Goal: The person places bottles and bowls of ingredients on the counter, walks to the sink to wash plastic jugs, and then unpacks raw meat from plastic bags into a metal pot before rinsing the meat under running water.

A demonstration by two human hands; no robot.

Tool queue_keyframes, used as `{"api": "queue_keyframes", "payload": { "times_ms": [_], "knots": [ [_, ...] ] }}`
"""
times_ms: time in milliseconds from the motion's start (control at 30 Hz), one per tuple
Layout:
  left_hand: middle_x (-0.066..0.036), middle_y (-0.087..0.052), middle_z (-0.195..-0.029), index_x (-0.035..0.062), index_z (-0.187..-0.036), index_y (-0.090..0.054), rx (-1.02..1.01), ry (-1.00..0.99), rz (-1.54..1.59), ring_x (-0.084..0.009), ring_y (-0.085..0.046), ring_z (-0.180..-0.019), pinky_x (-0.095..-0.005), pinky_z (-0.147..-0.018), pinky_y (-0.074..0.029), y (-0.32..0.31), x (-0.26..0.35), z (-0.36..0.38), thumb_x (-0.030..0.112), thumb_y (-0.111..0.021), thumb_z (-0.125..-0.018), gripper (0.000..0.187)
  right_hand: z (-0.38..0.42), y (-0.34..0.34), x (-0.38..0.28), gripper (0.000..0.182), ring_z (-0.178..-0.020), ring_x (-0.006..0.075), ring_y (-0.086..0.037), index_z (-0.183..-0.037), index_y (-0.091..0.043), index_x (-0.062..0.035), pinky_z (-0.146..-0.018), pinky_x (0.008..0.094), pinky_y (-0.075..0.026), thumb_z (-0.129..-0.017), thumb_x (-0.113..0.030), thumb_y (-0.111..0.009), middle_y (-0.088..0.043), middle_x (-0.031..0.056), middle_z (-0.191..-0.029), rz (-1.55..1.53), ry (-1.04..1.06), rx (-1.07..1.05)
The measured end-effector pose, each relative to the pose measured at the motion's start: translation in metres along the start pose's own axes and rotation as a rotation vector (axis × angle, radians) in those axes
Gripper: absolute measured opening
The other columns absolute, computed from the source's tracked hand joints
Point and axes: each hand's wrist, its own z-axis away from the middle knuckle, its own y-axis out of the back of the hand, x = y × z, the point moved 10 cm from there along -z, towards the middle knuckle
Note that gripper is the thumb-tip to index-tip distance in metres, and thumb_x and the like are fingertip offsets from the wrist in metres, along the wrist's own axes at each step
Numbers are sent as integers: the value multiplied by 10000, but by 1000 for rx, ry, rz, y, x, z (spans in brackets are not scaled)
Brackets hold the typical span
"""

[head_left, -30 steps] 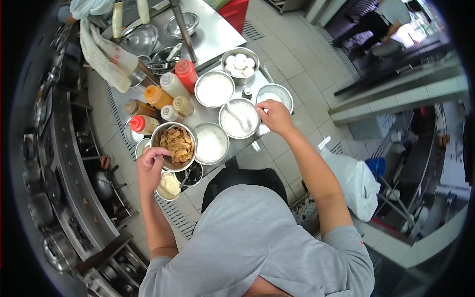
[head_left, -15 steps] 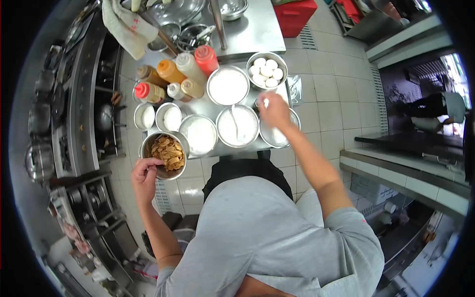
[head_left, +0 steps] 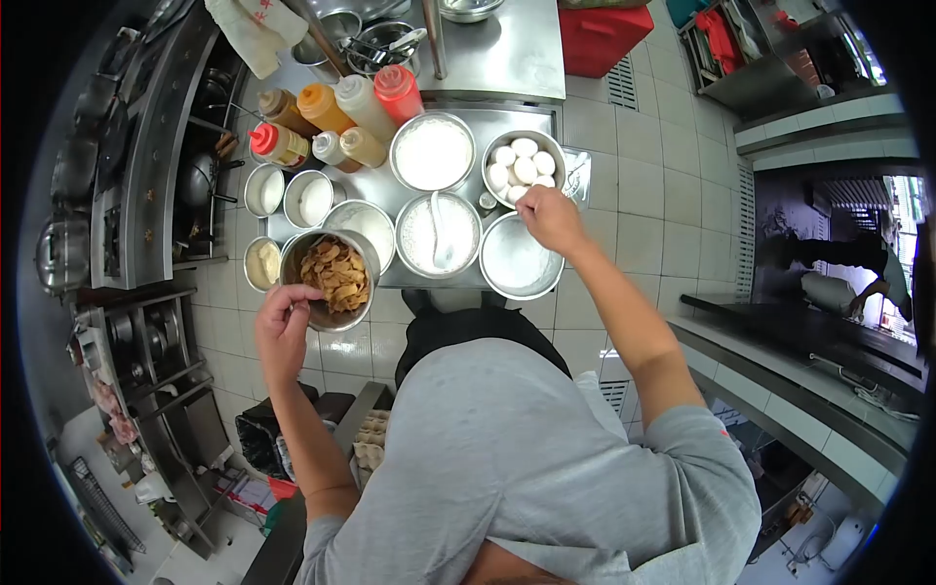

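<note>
My left hand (head_left: 285, 327) grips the rim of a deep metal pot (head_left: 360, 255), which holds brown, thin, crisp-looking slices (head_left: 334, 276). The pot hangs at the table's front left edge, tipped a little toward me. My right hand (head_left: 552, 218) has its fingers curled closed over the back right rim of a round metal pan (head_left: 522, 255) with white contents. Whatever those fingers hold, if anything, is hidden. Right behind that hand stands a metal bowl (head_left: 487, 156) of white eggs (head_left: 526, 170). Left of the pan, a spoon (head_left: 441, 234) lies in another pan of white powder (head_left: 414, 229).
More pans of white contents (head_left: 432, 151) and smaller metal pots (head_left: 264, 191) crowd the steel table (head_left: 507, 115). Squeeze bottles (head_left: 325, 107) stand at the back left. A stove (head_left: 161, 166) runs along the left. Another person (head_left: 858, 263) is at the far right.
The view has shifted, so the table things appear farther left. My right hand has moved to the pan's back right rim, nearer the egg bowl. My left hand keeps hold of the pot.
</note>
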Motion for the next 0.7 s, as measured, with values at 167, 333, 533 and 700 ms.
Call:
{"api": "queue_keyframes", "payload": {
  "times_ms": [167,333,533,700],
  "knots": [
    [-44,-646,-932,31,-967,-723,-139,-186,-143,-114,-604,-860,-237,-760,-470,-51,41,-59,-34,-557,-934,181,13,-4,-2,163,-886,385,-671,-868,-738,-55,-770,503,-540,-907,-188,-652,-694,148,-941,-12,24,0],
    [-90,-706,-968,20,-991,-731,-298,-180,80,-130,-684,-805,-282,-565,-582,-163,51,-166,-2,-551,-919,195,11,-5,-4,173,-891,368,-663,-859,-741,-58,-763,495,-538,-908,-199,-655,-689,130,-930,-43,34,-17],
    [-117,-751,-959,89,-972,-767,-419,15,-165,-211,-744,-814,-336,-586,-583,-294,32,-280,41,-572,-883,220,18,2,-9,167,-862,352,-657,-837,-738,-67,-751,488,-546,-903,-201,-663,-687,112,-919,5,23,67],
    [-121,-755,-920,156,-961,-779,-400,-150,-644,-252,-732,-888,-395,-820,-567,-333,3,-311,118,-610,-841,210,23,8,-16,119,-878,344,-645,-893,-737,-75,-779,466,-539,-884,-181,-683,-685,100,-930,13,59,99]
  ]
}}
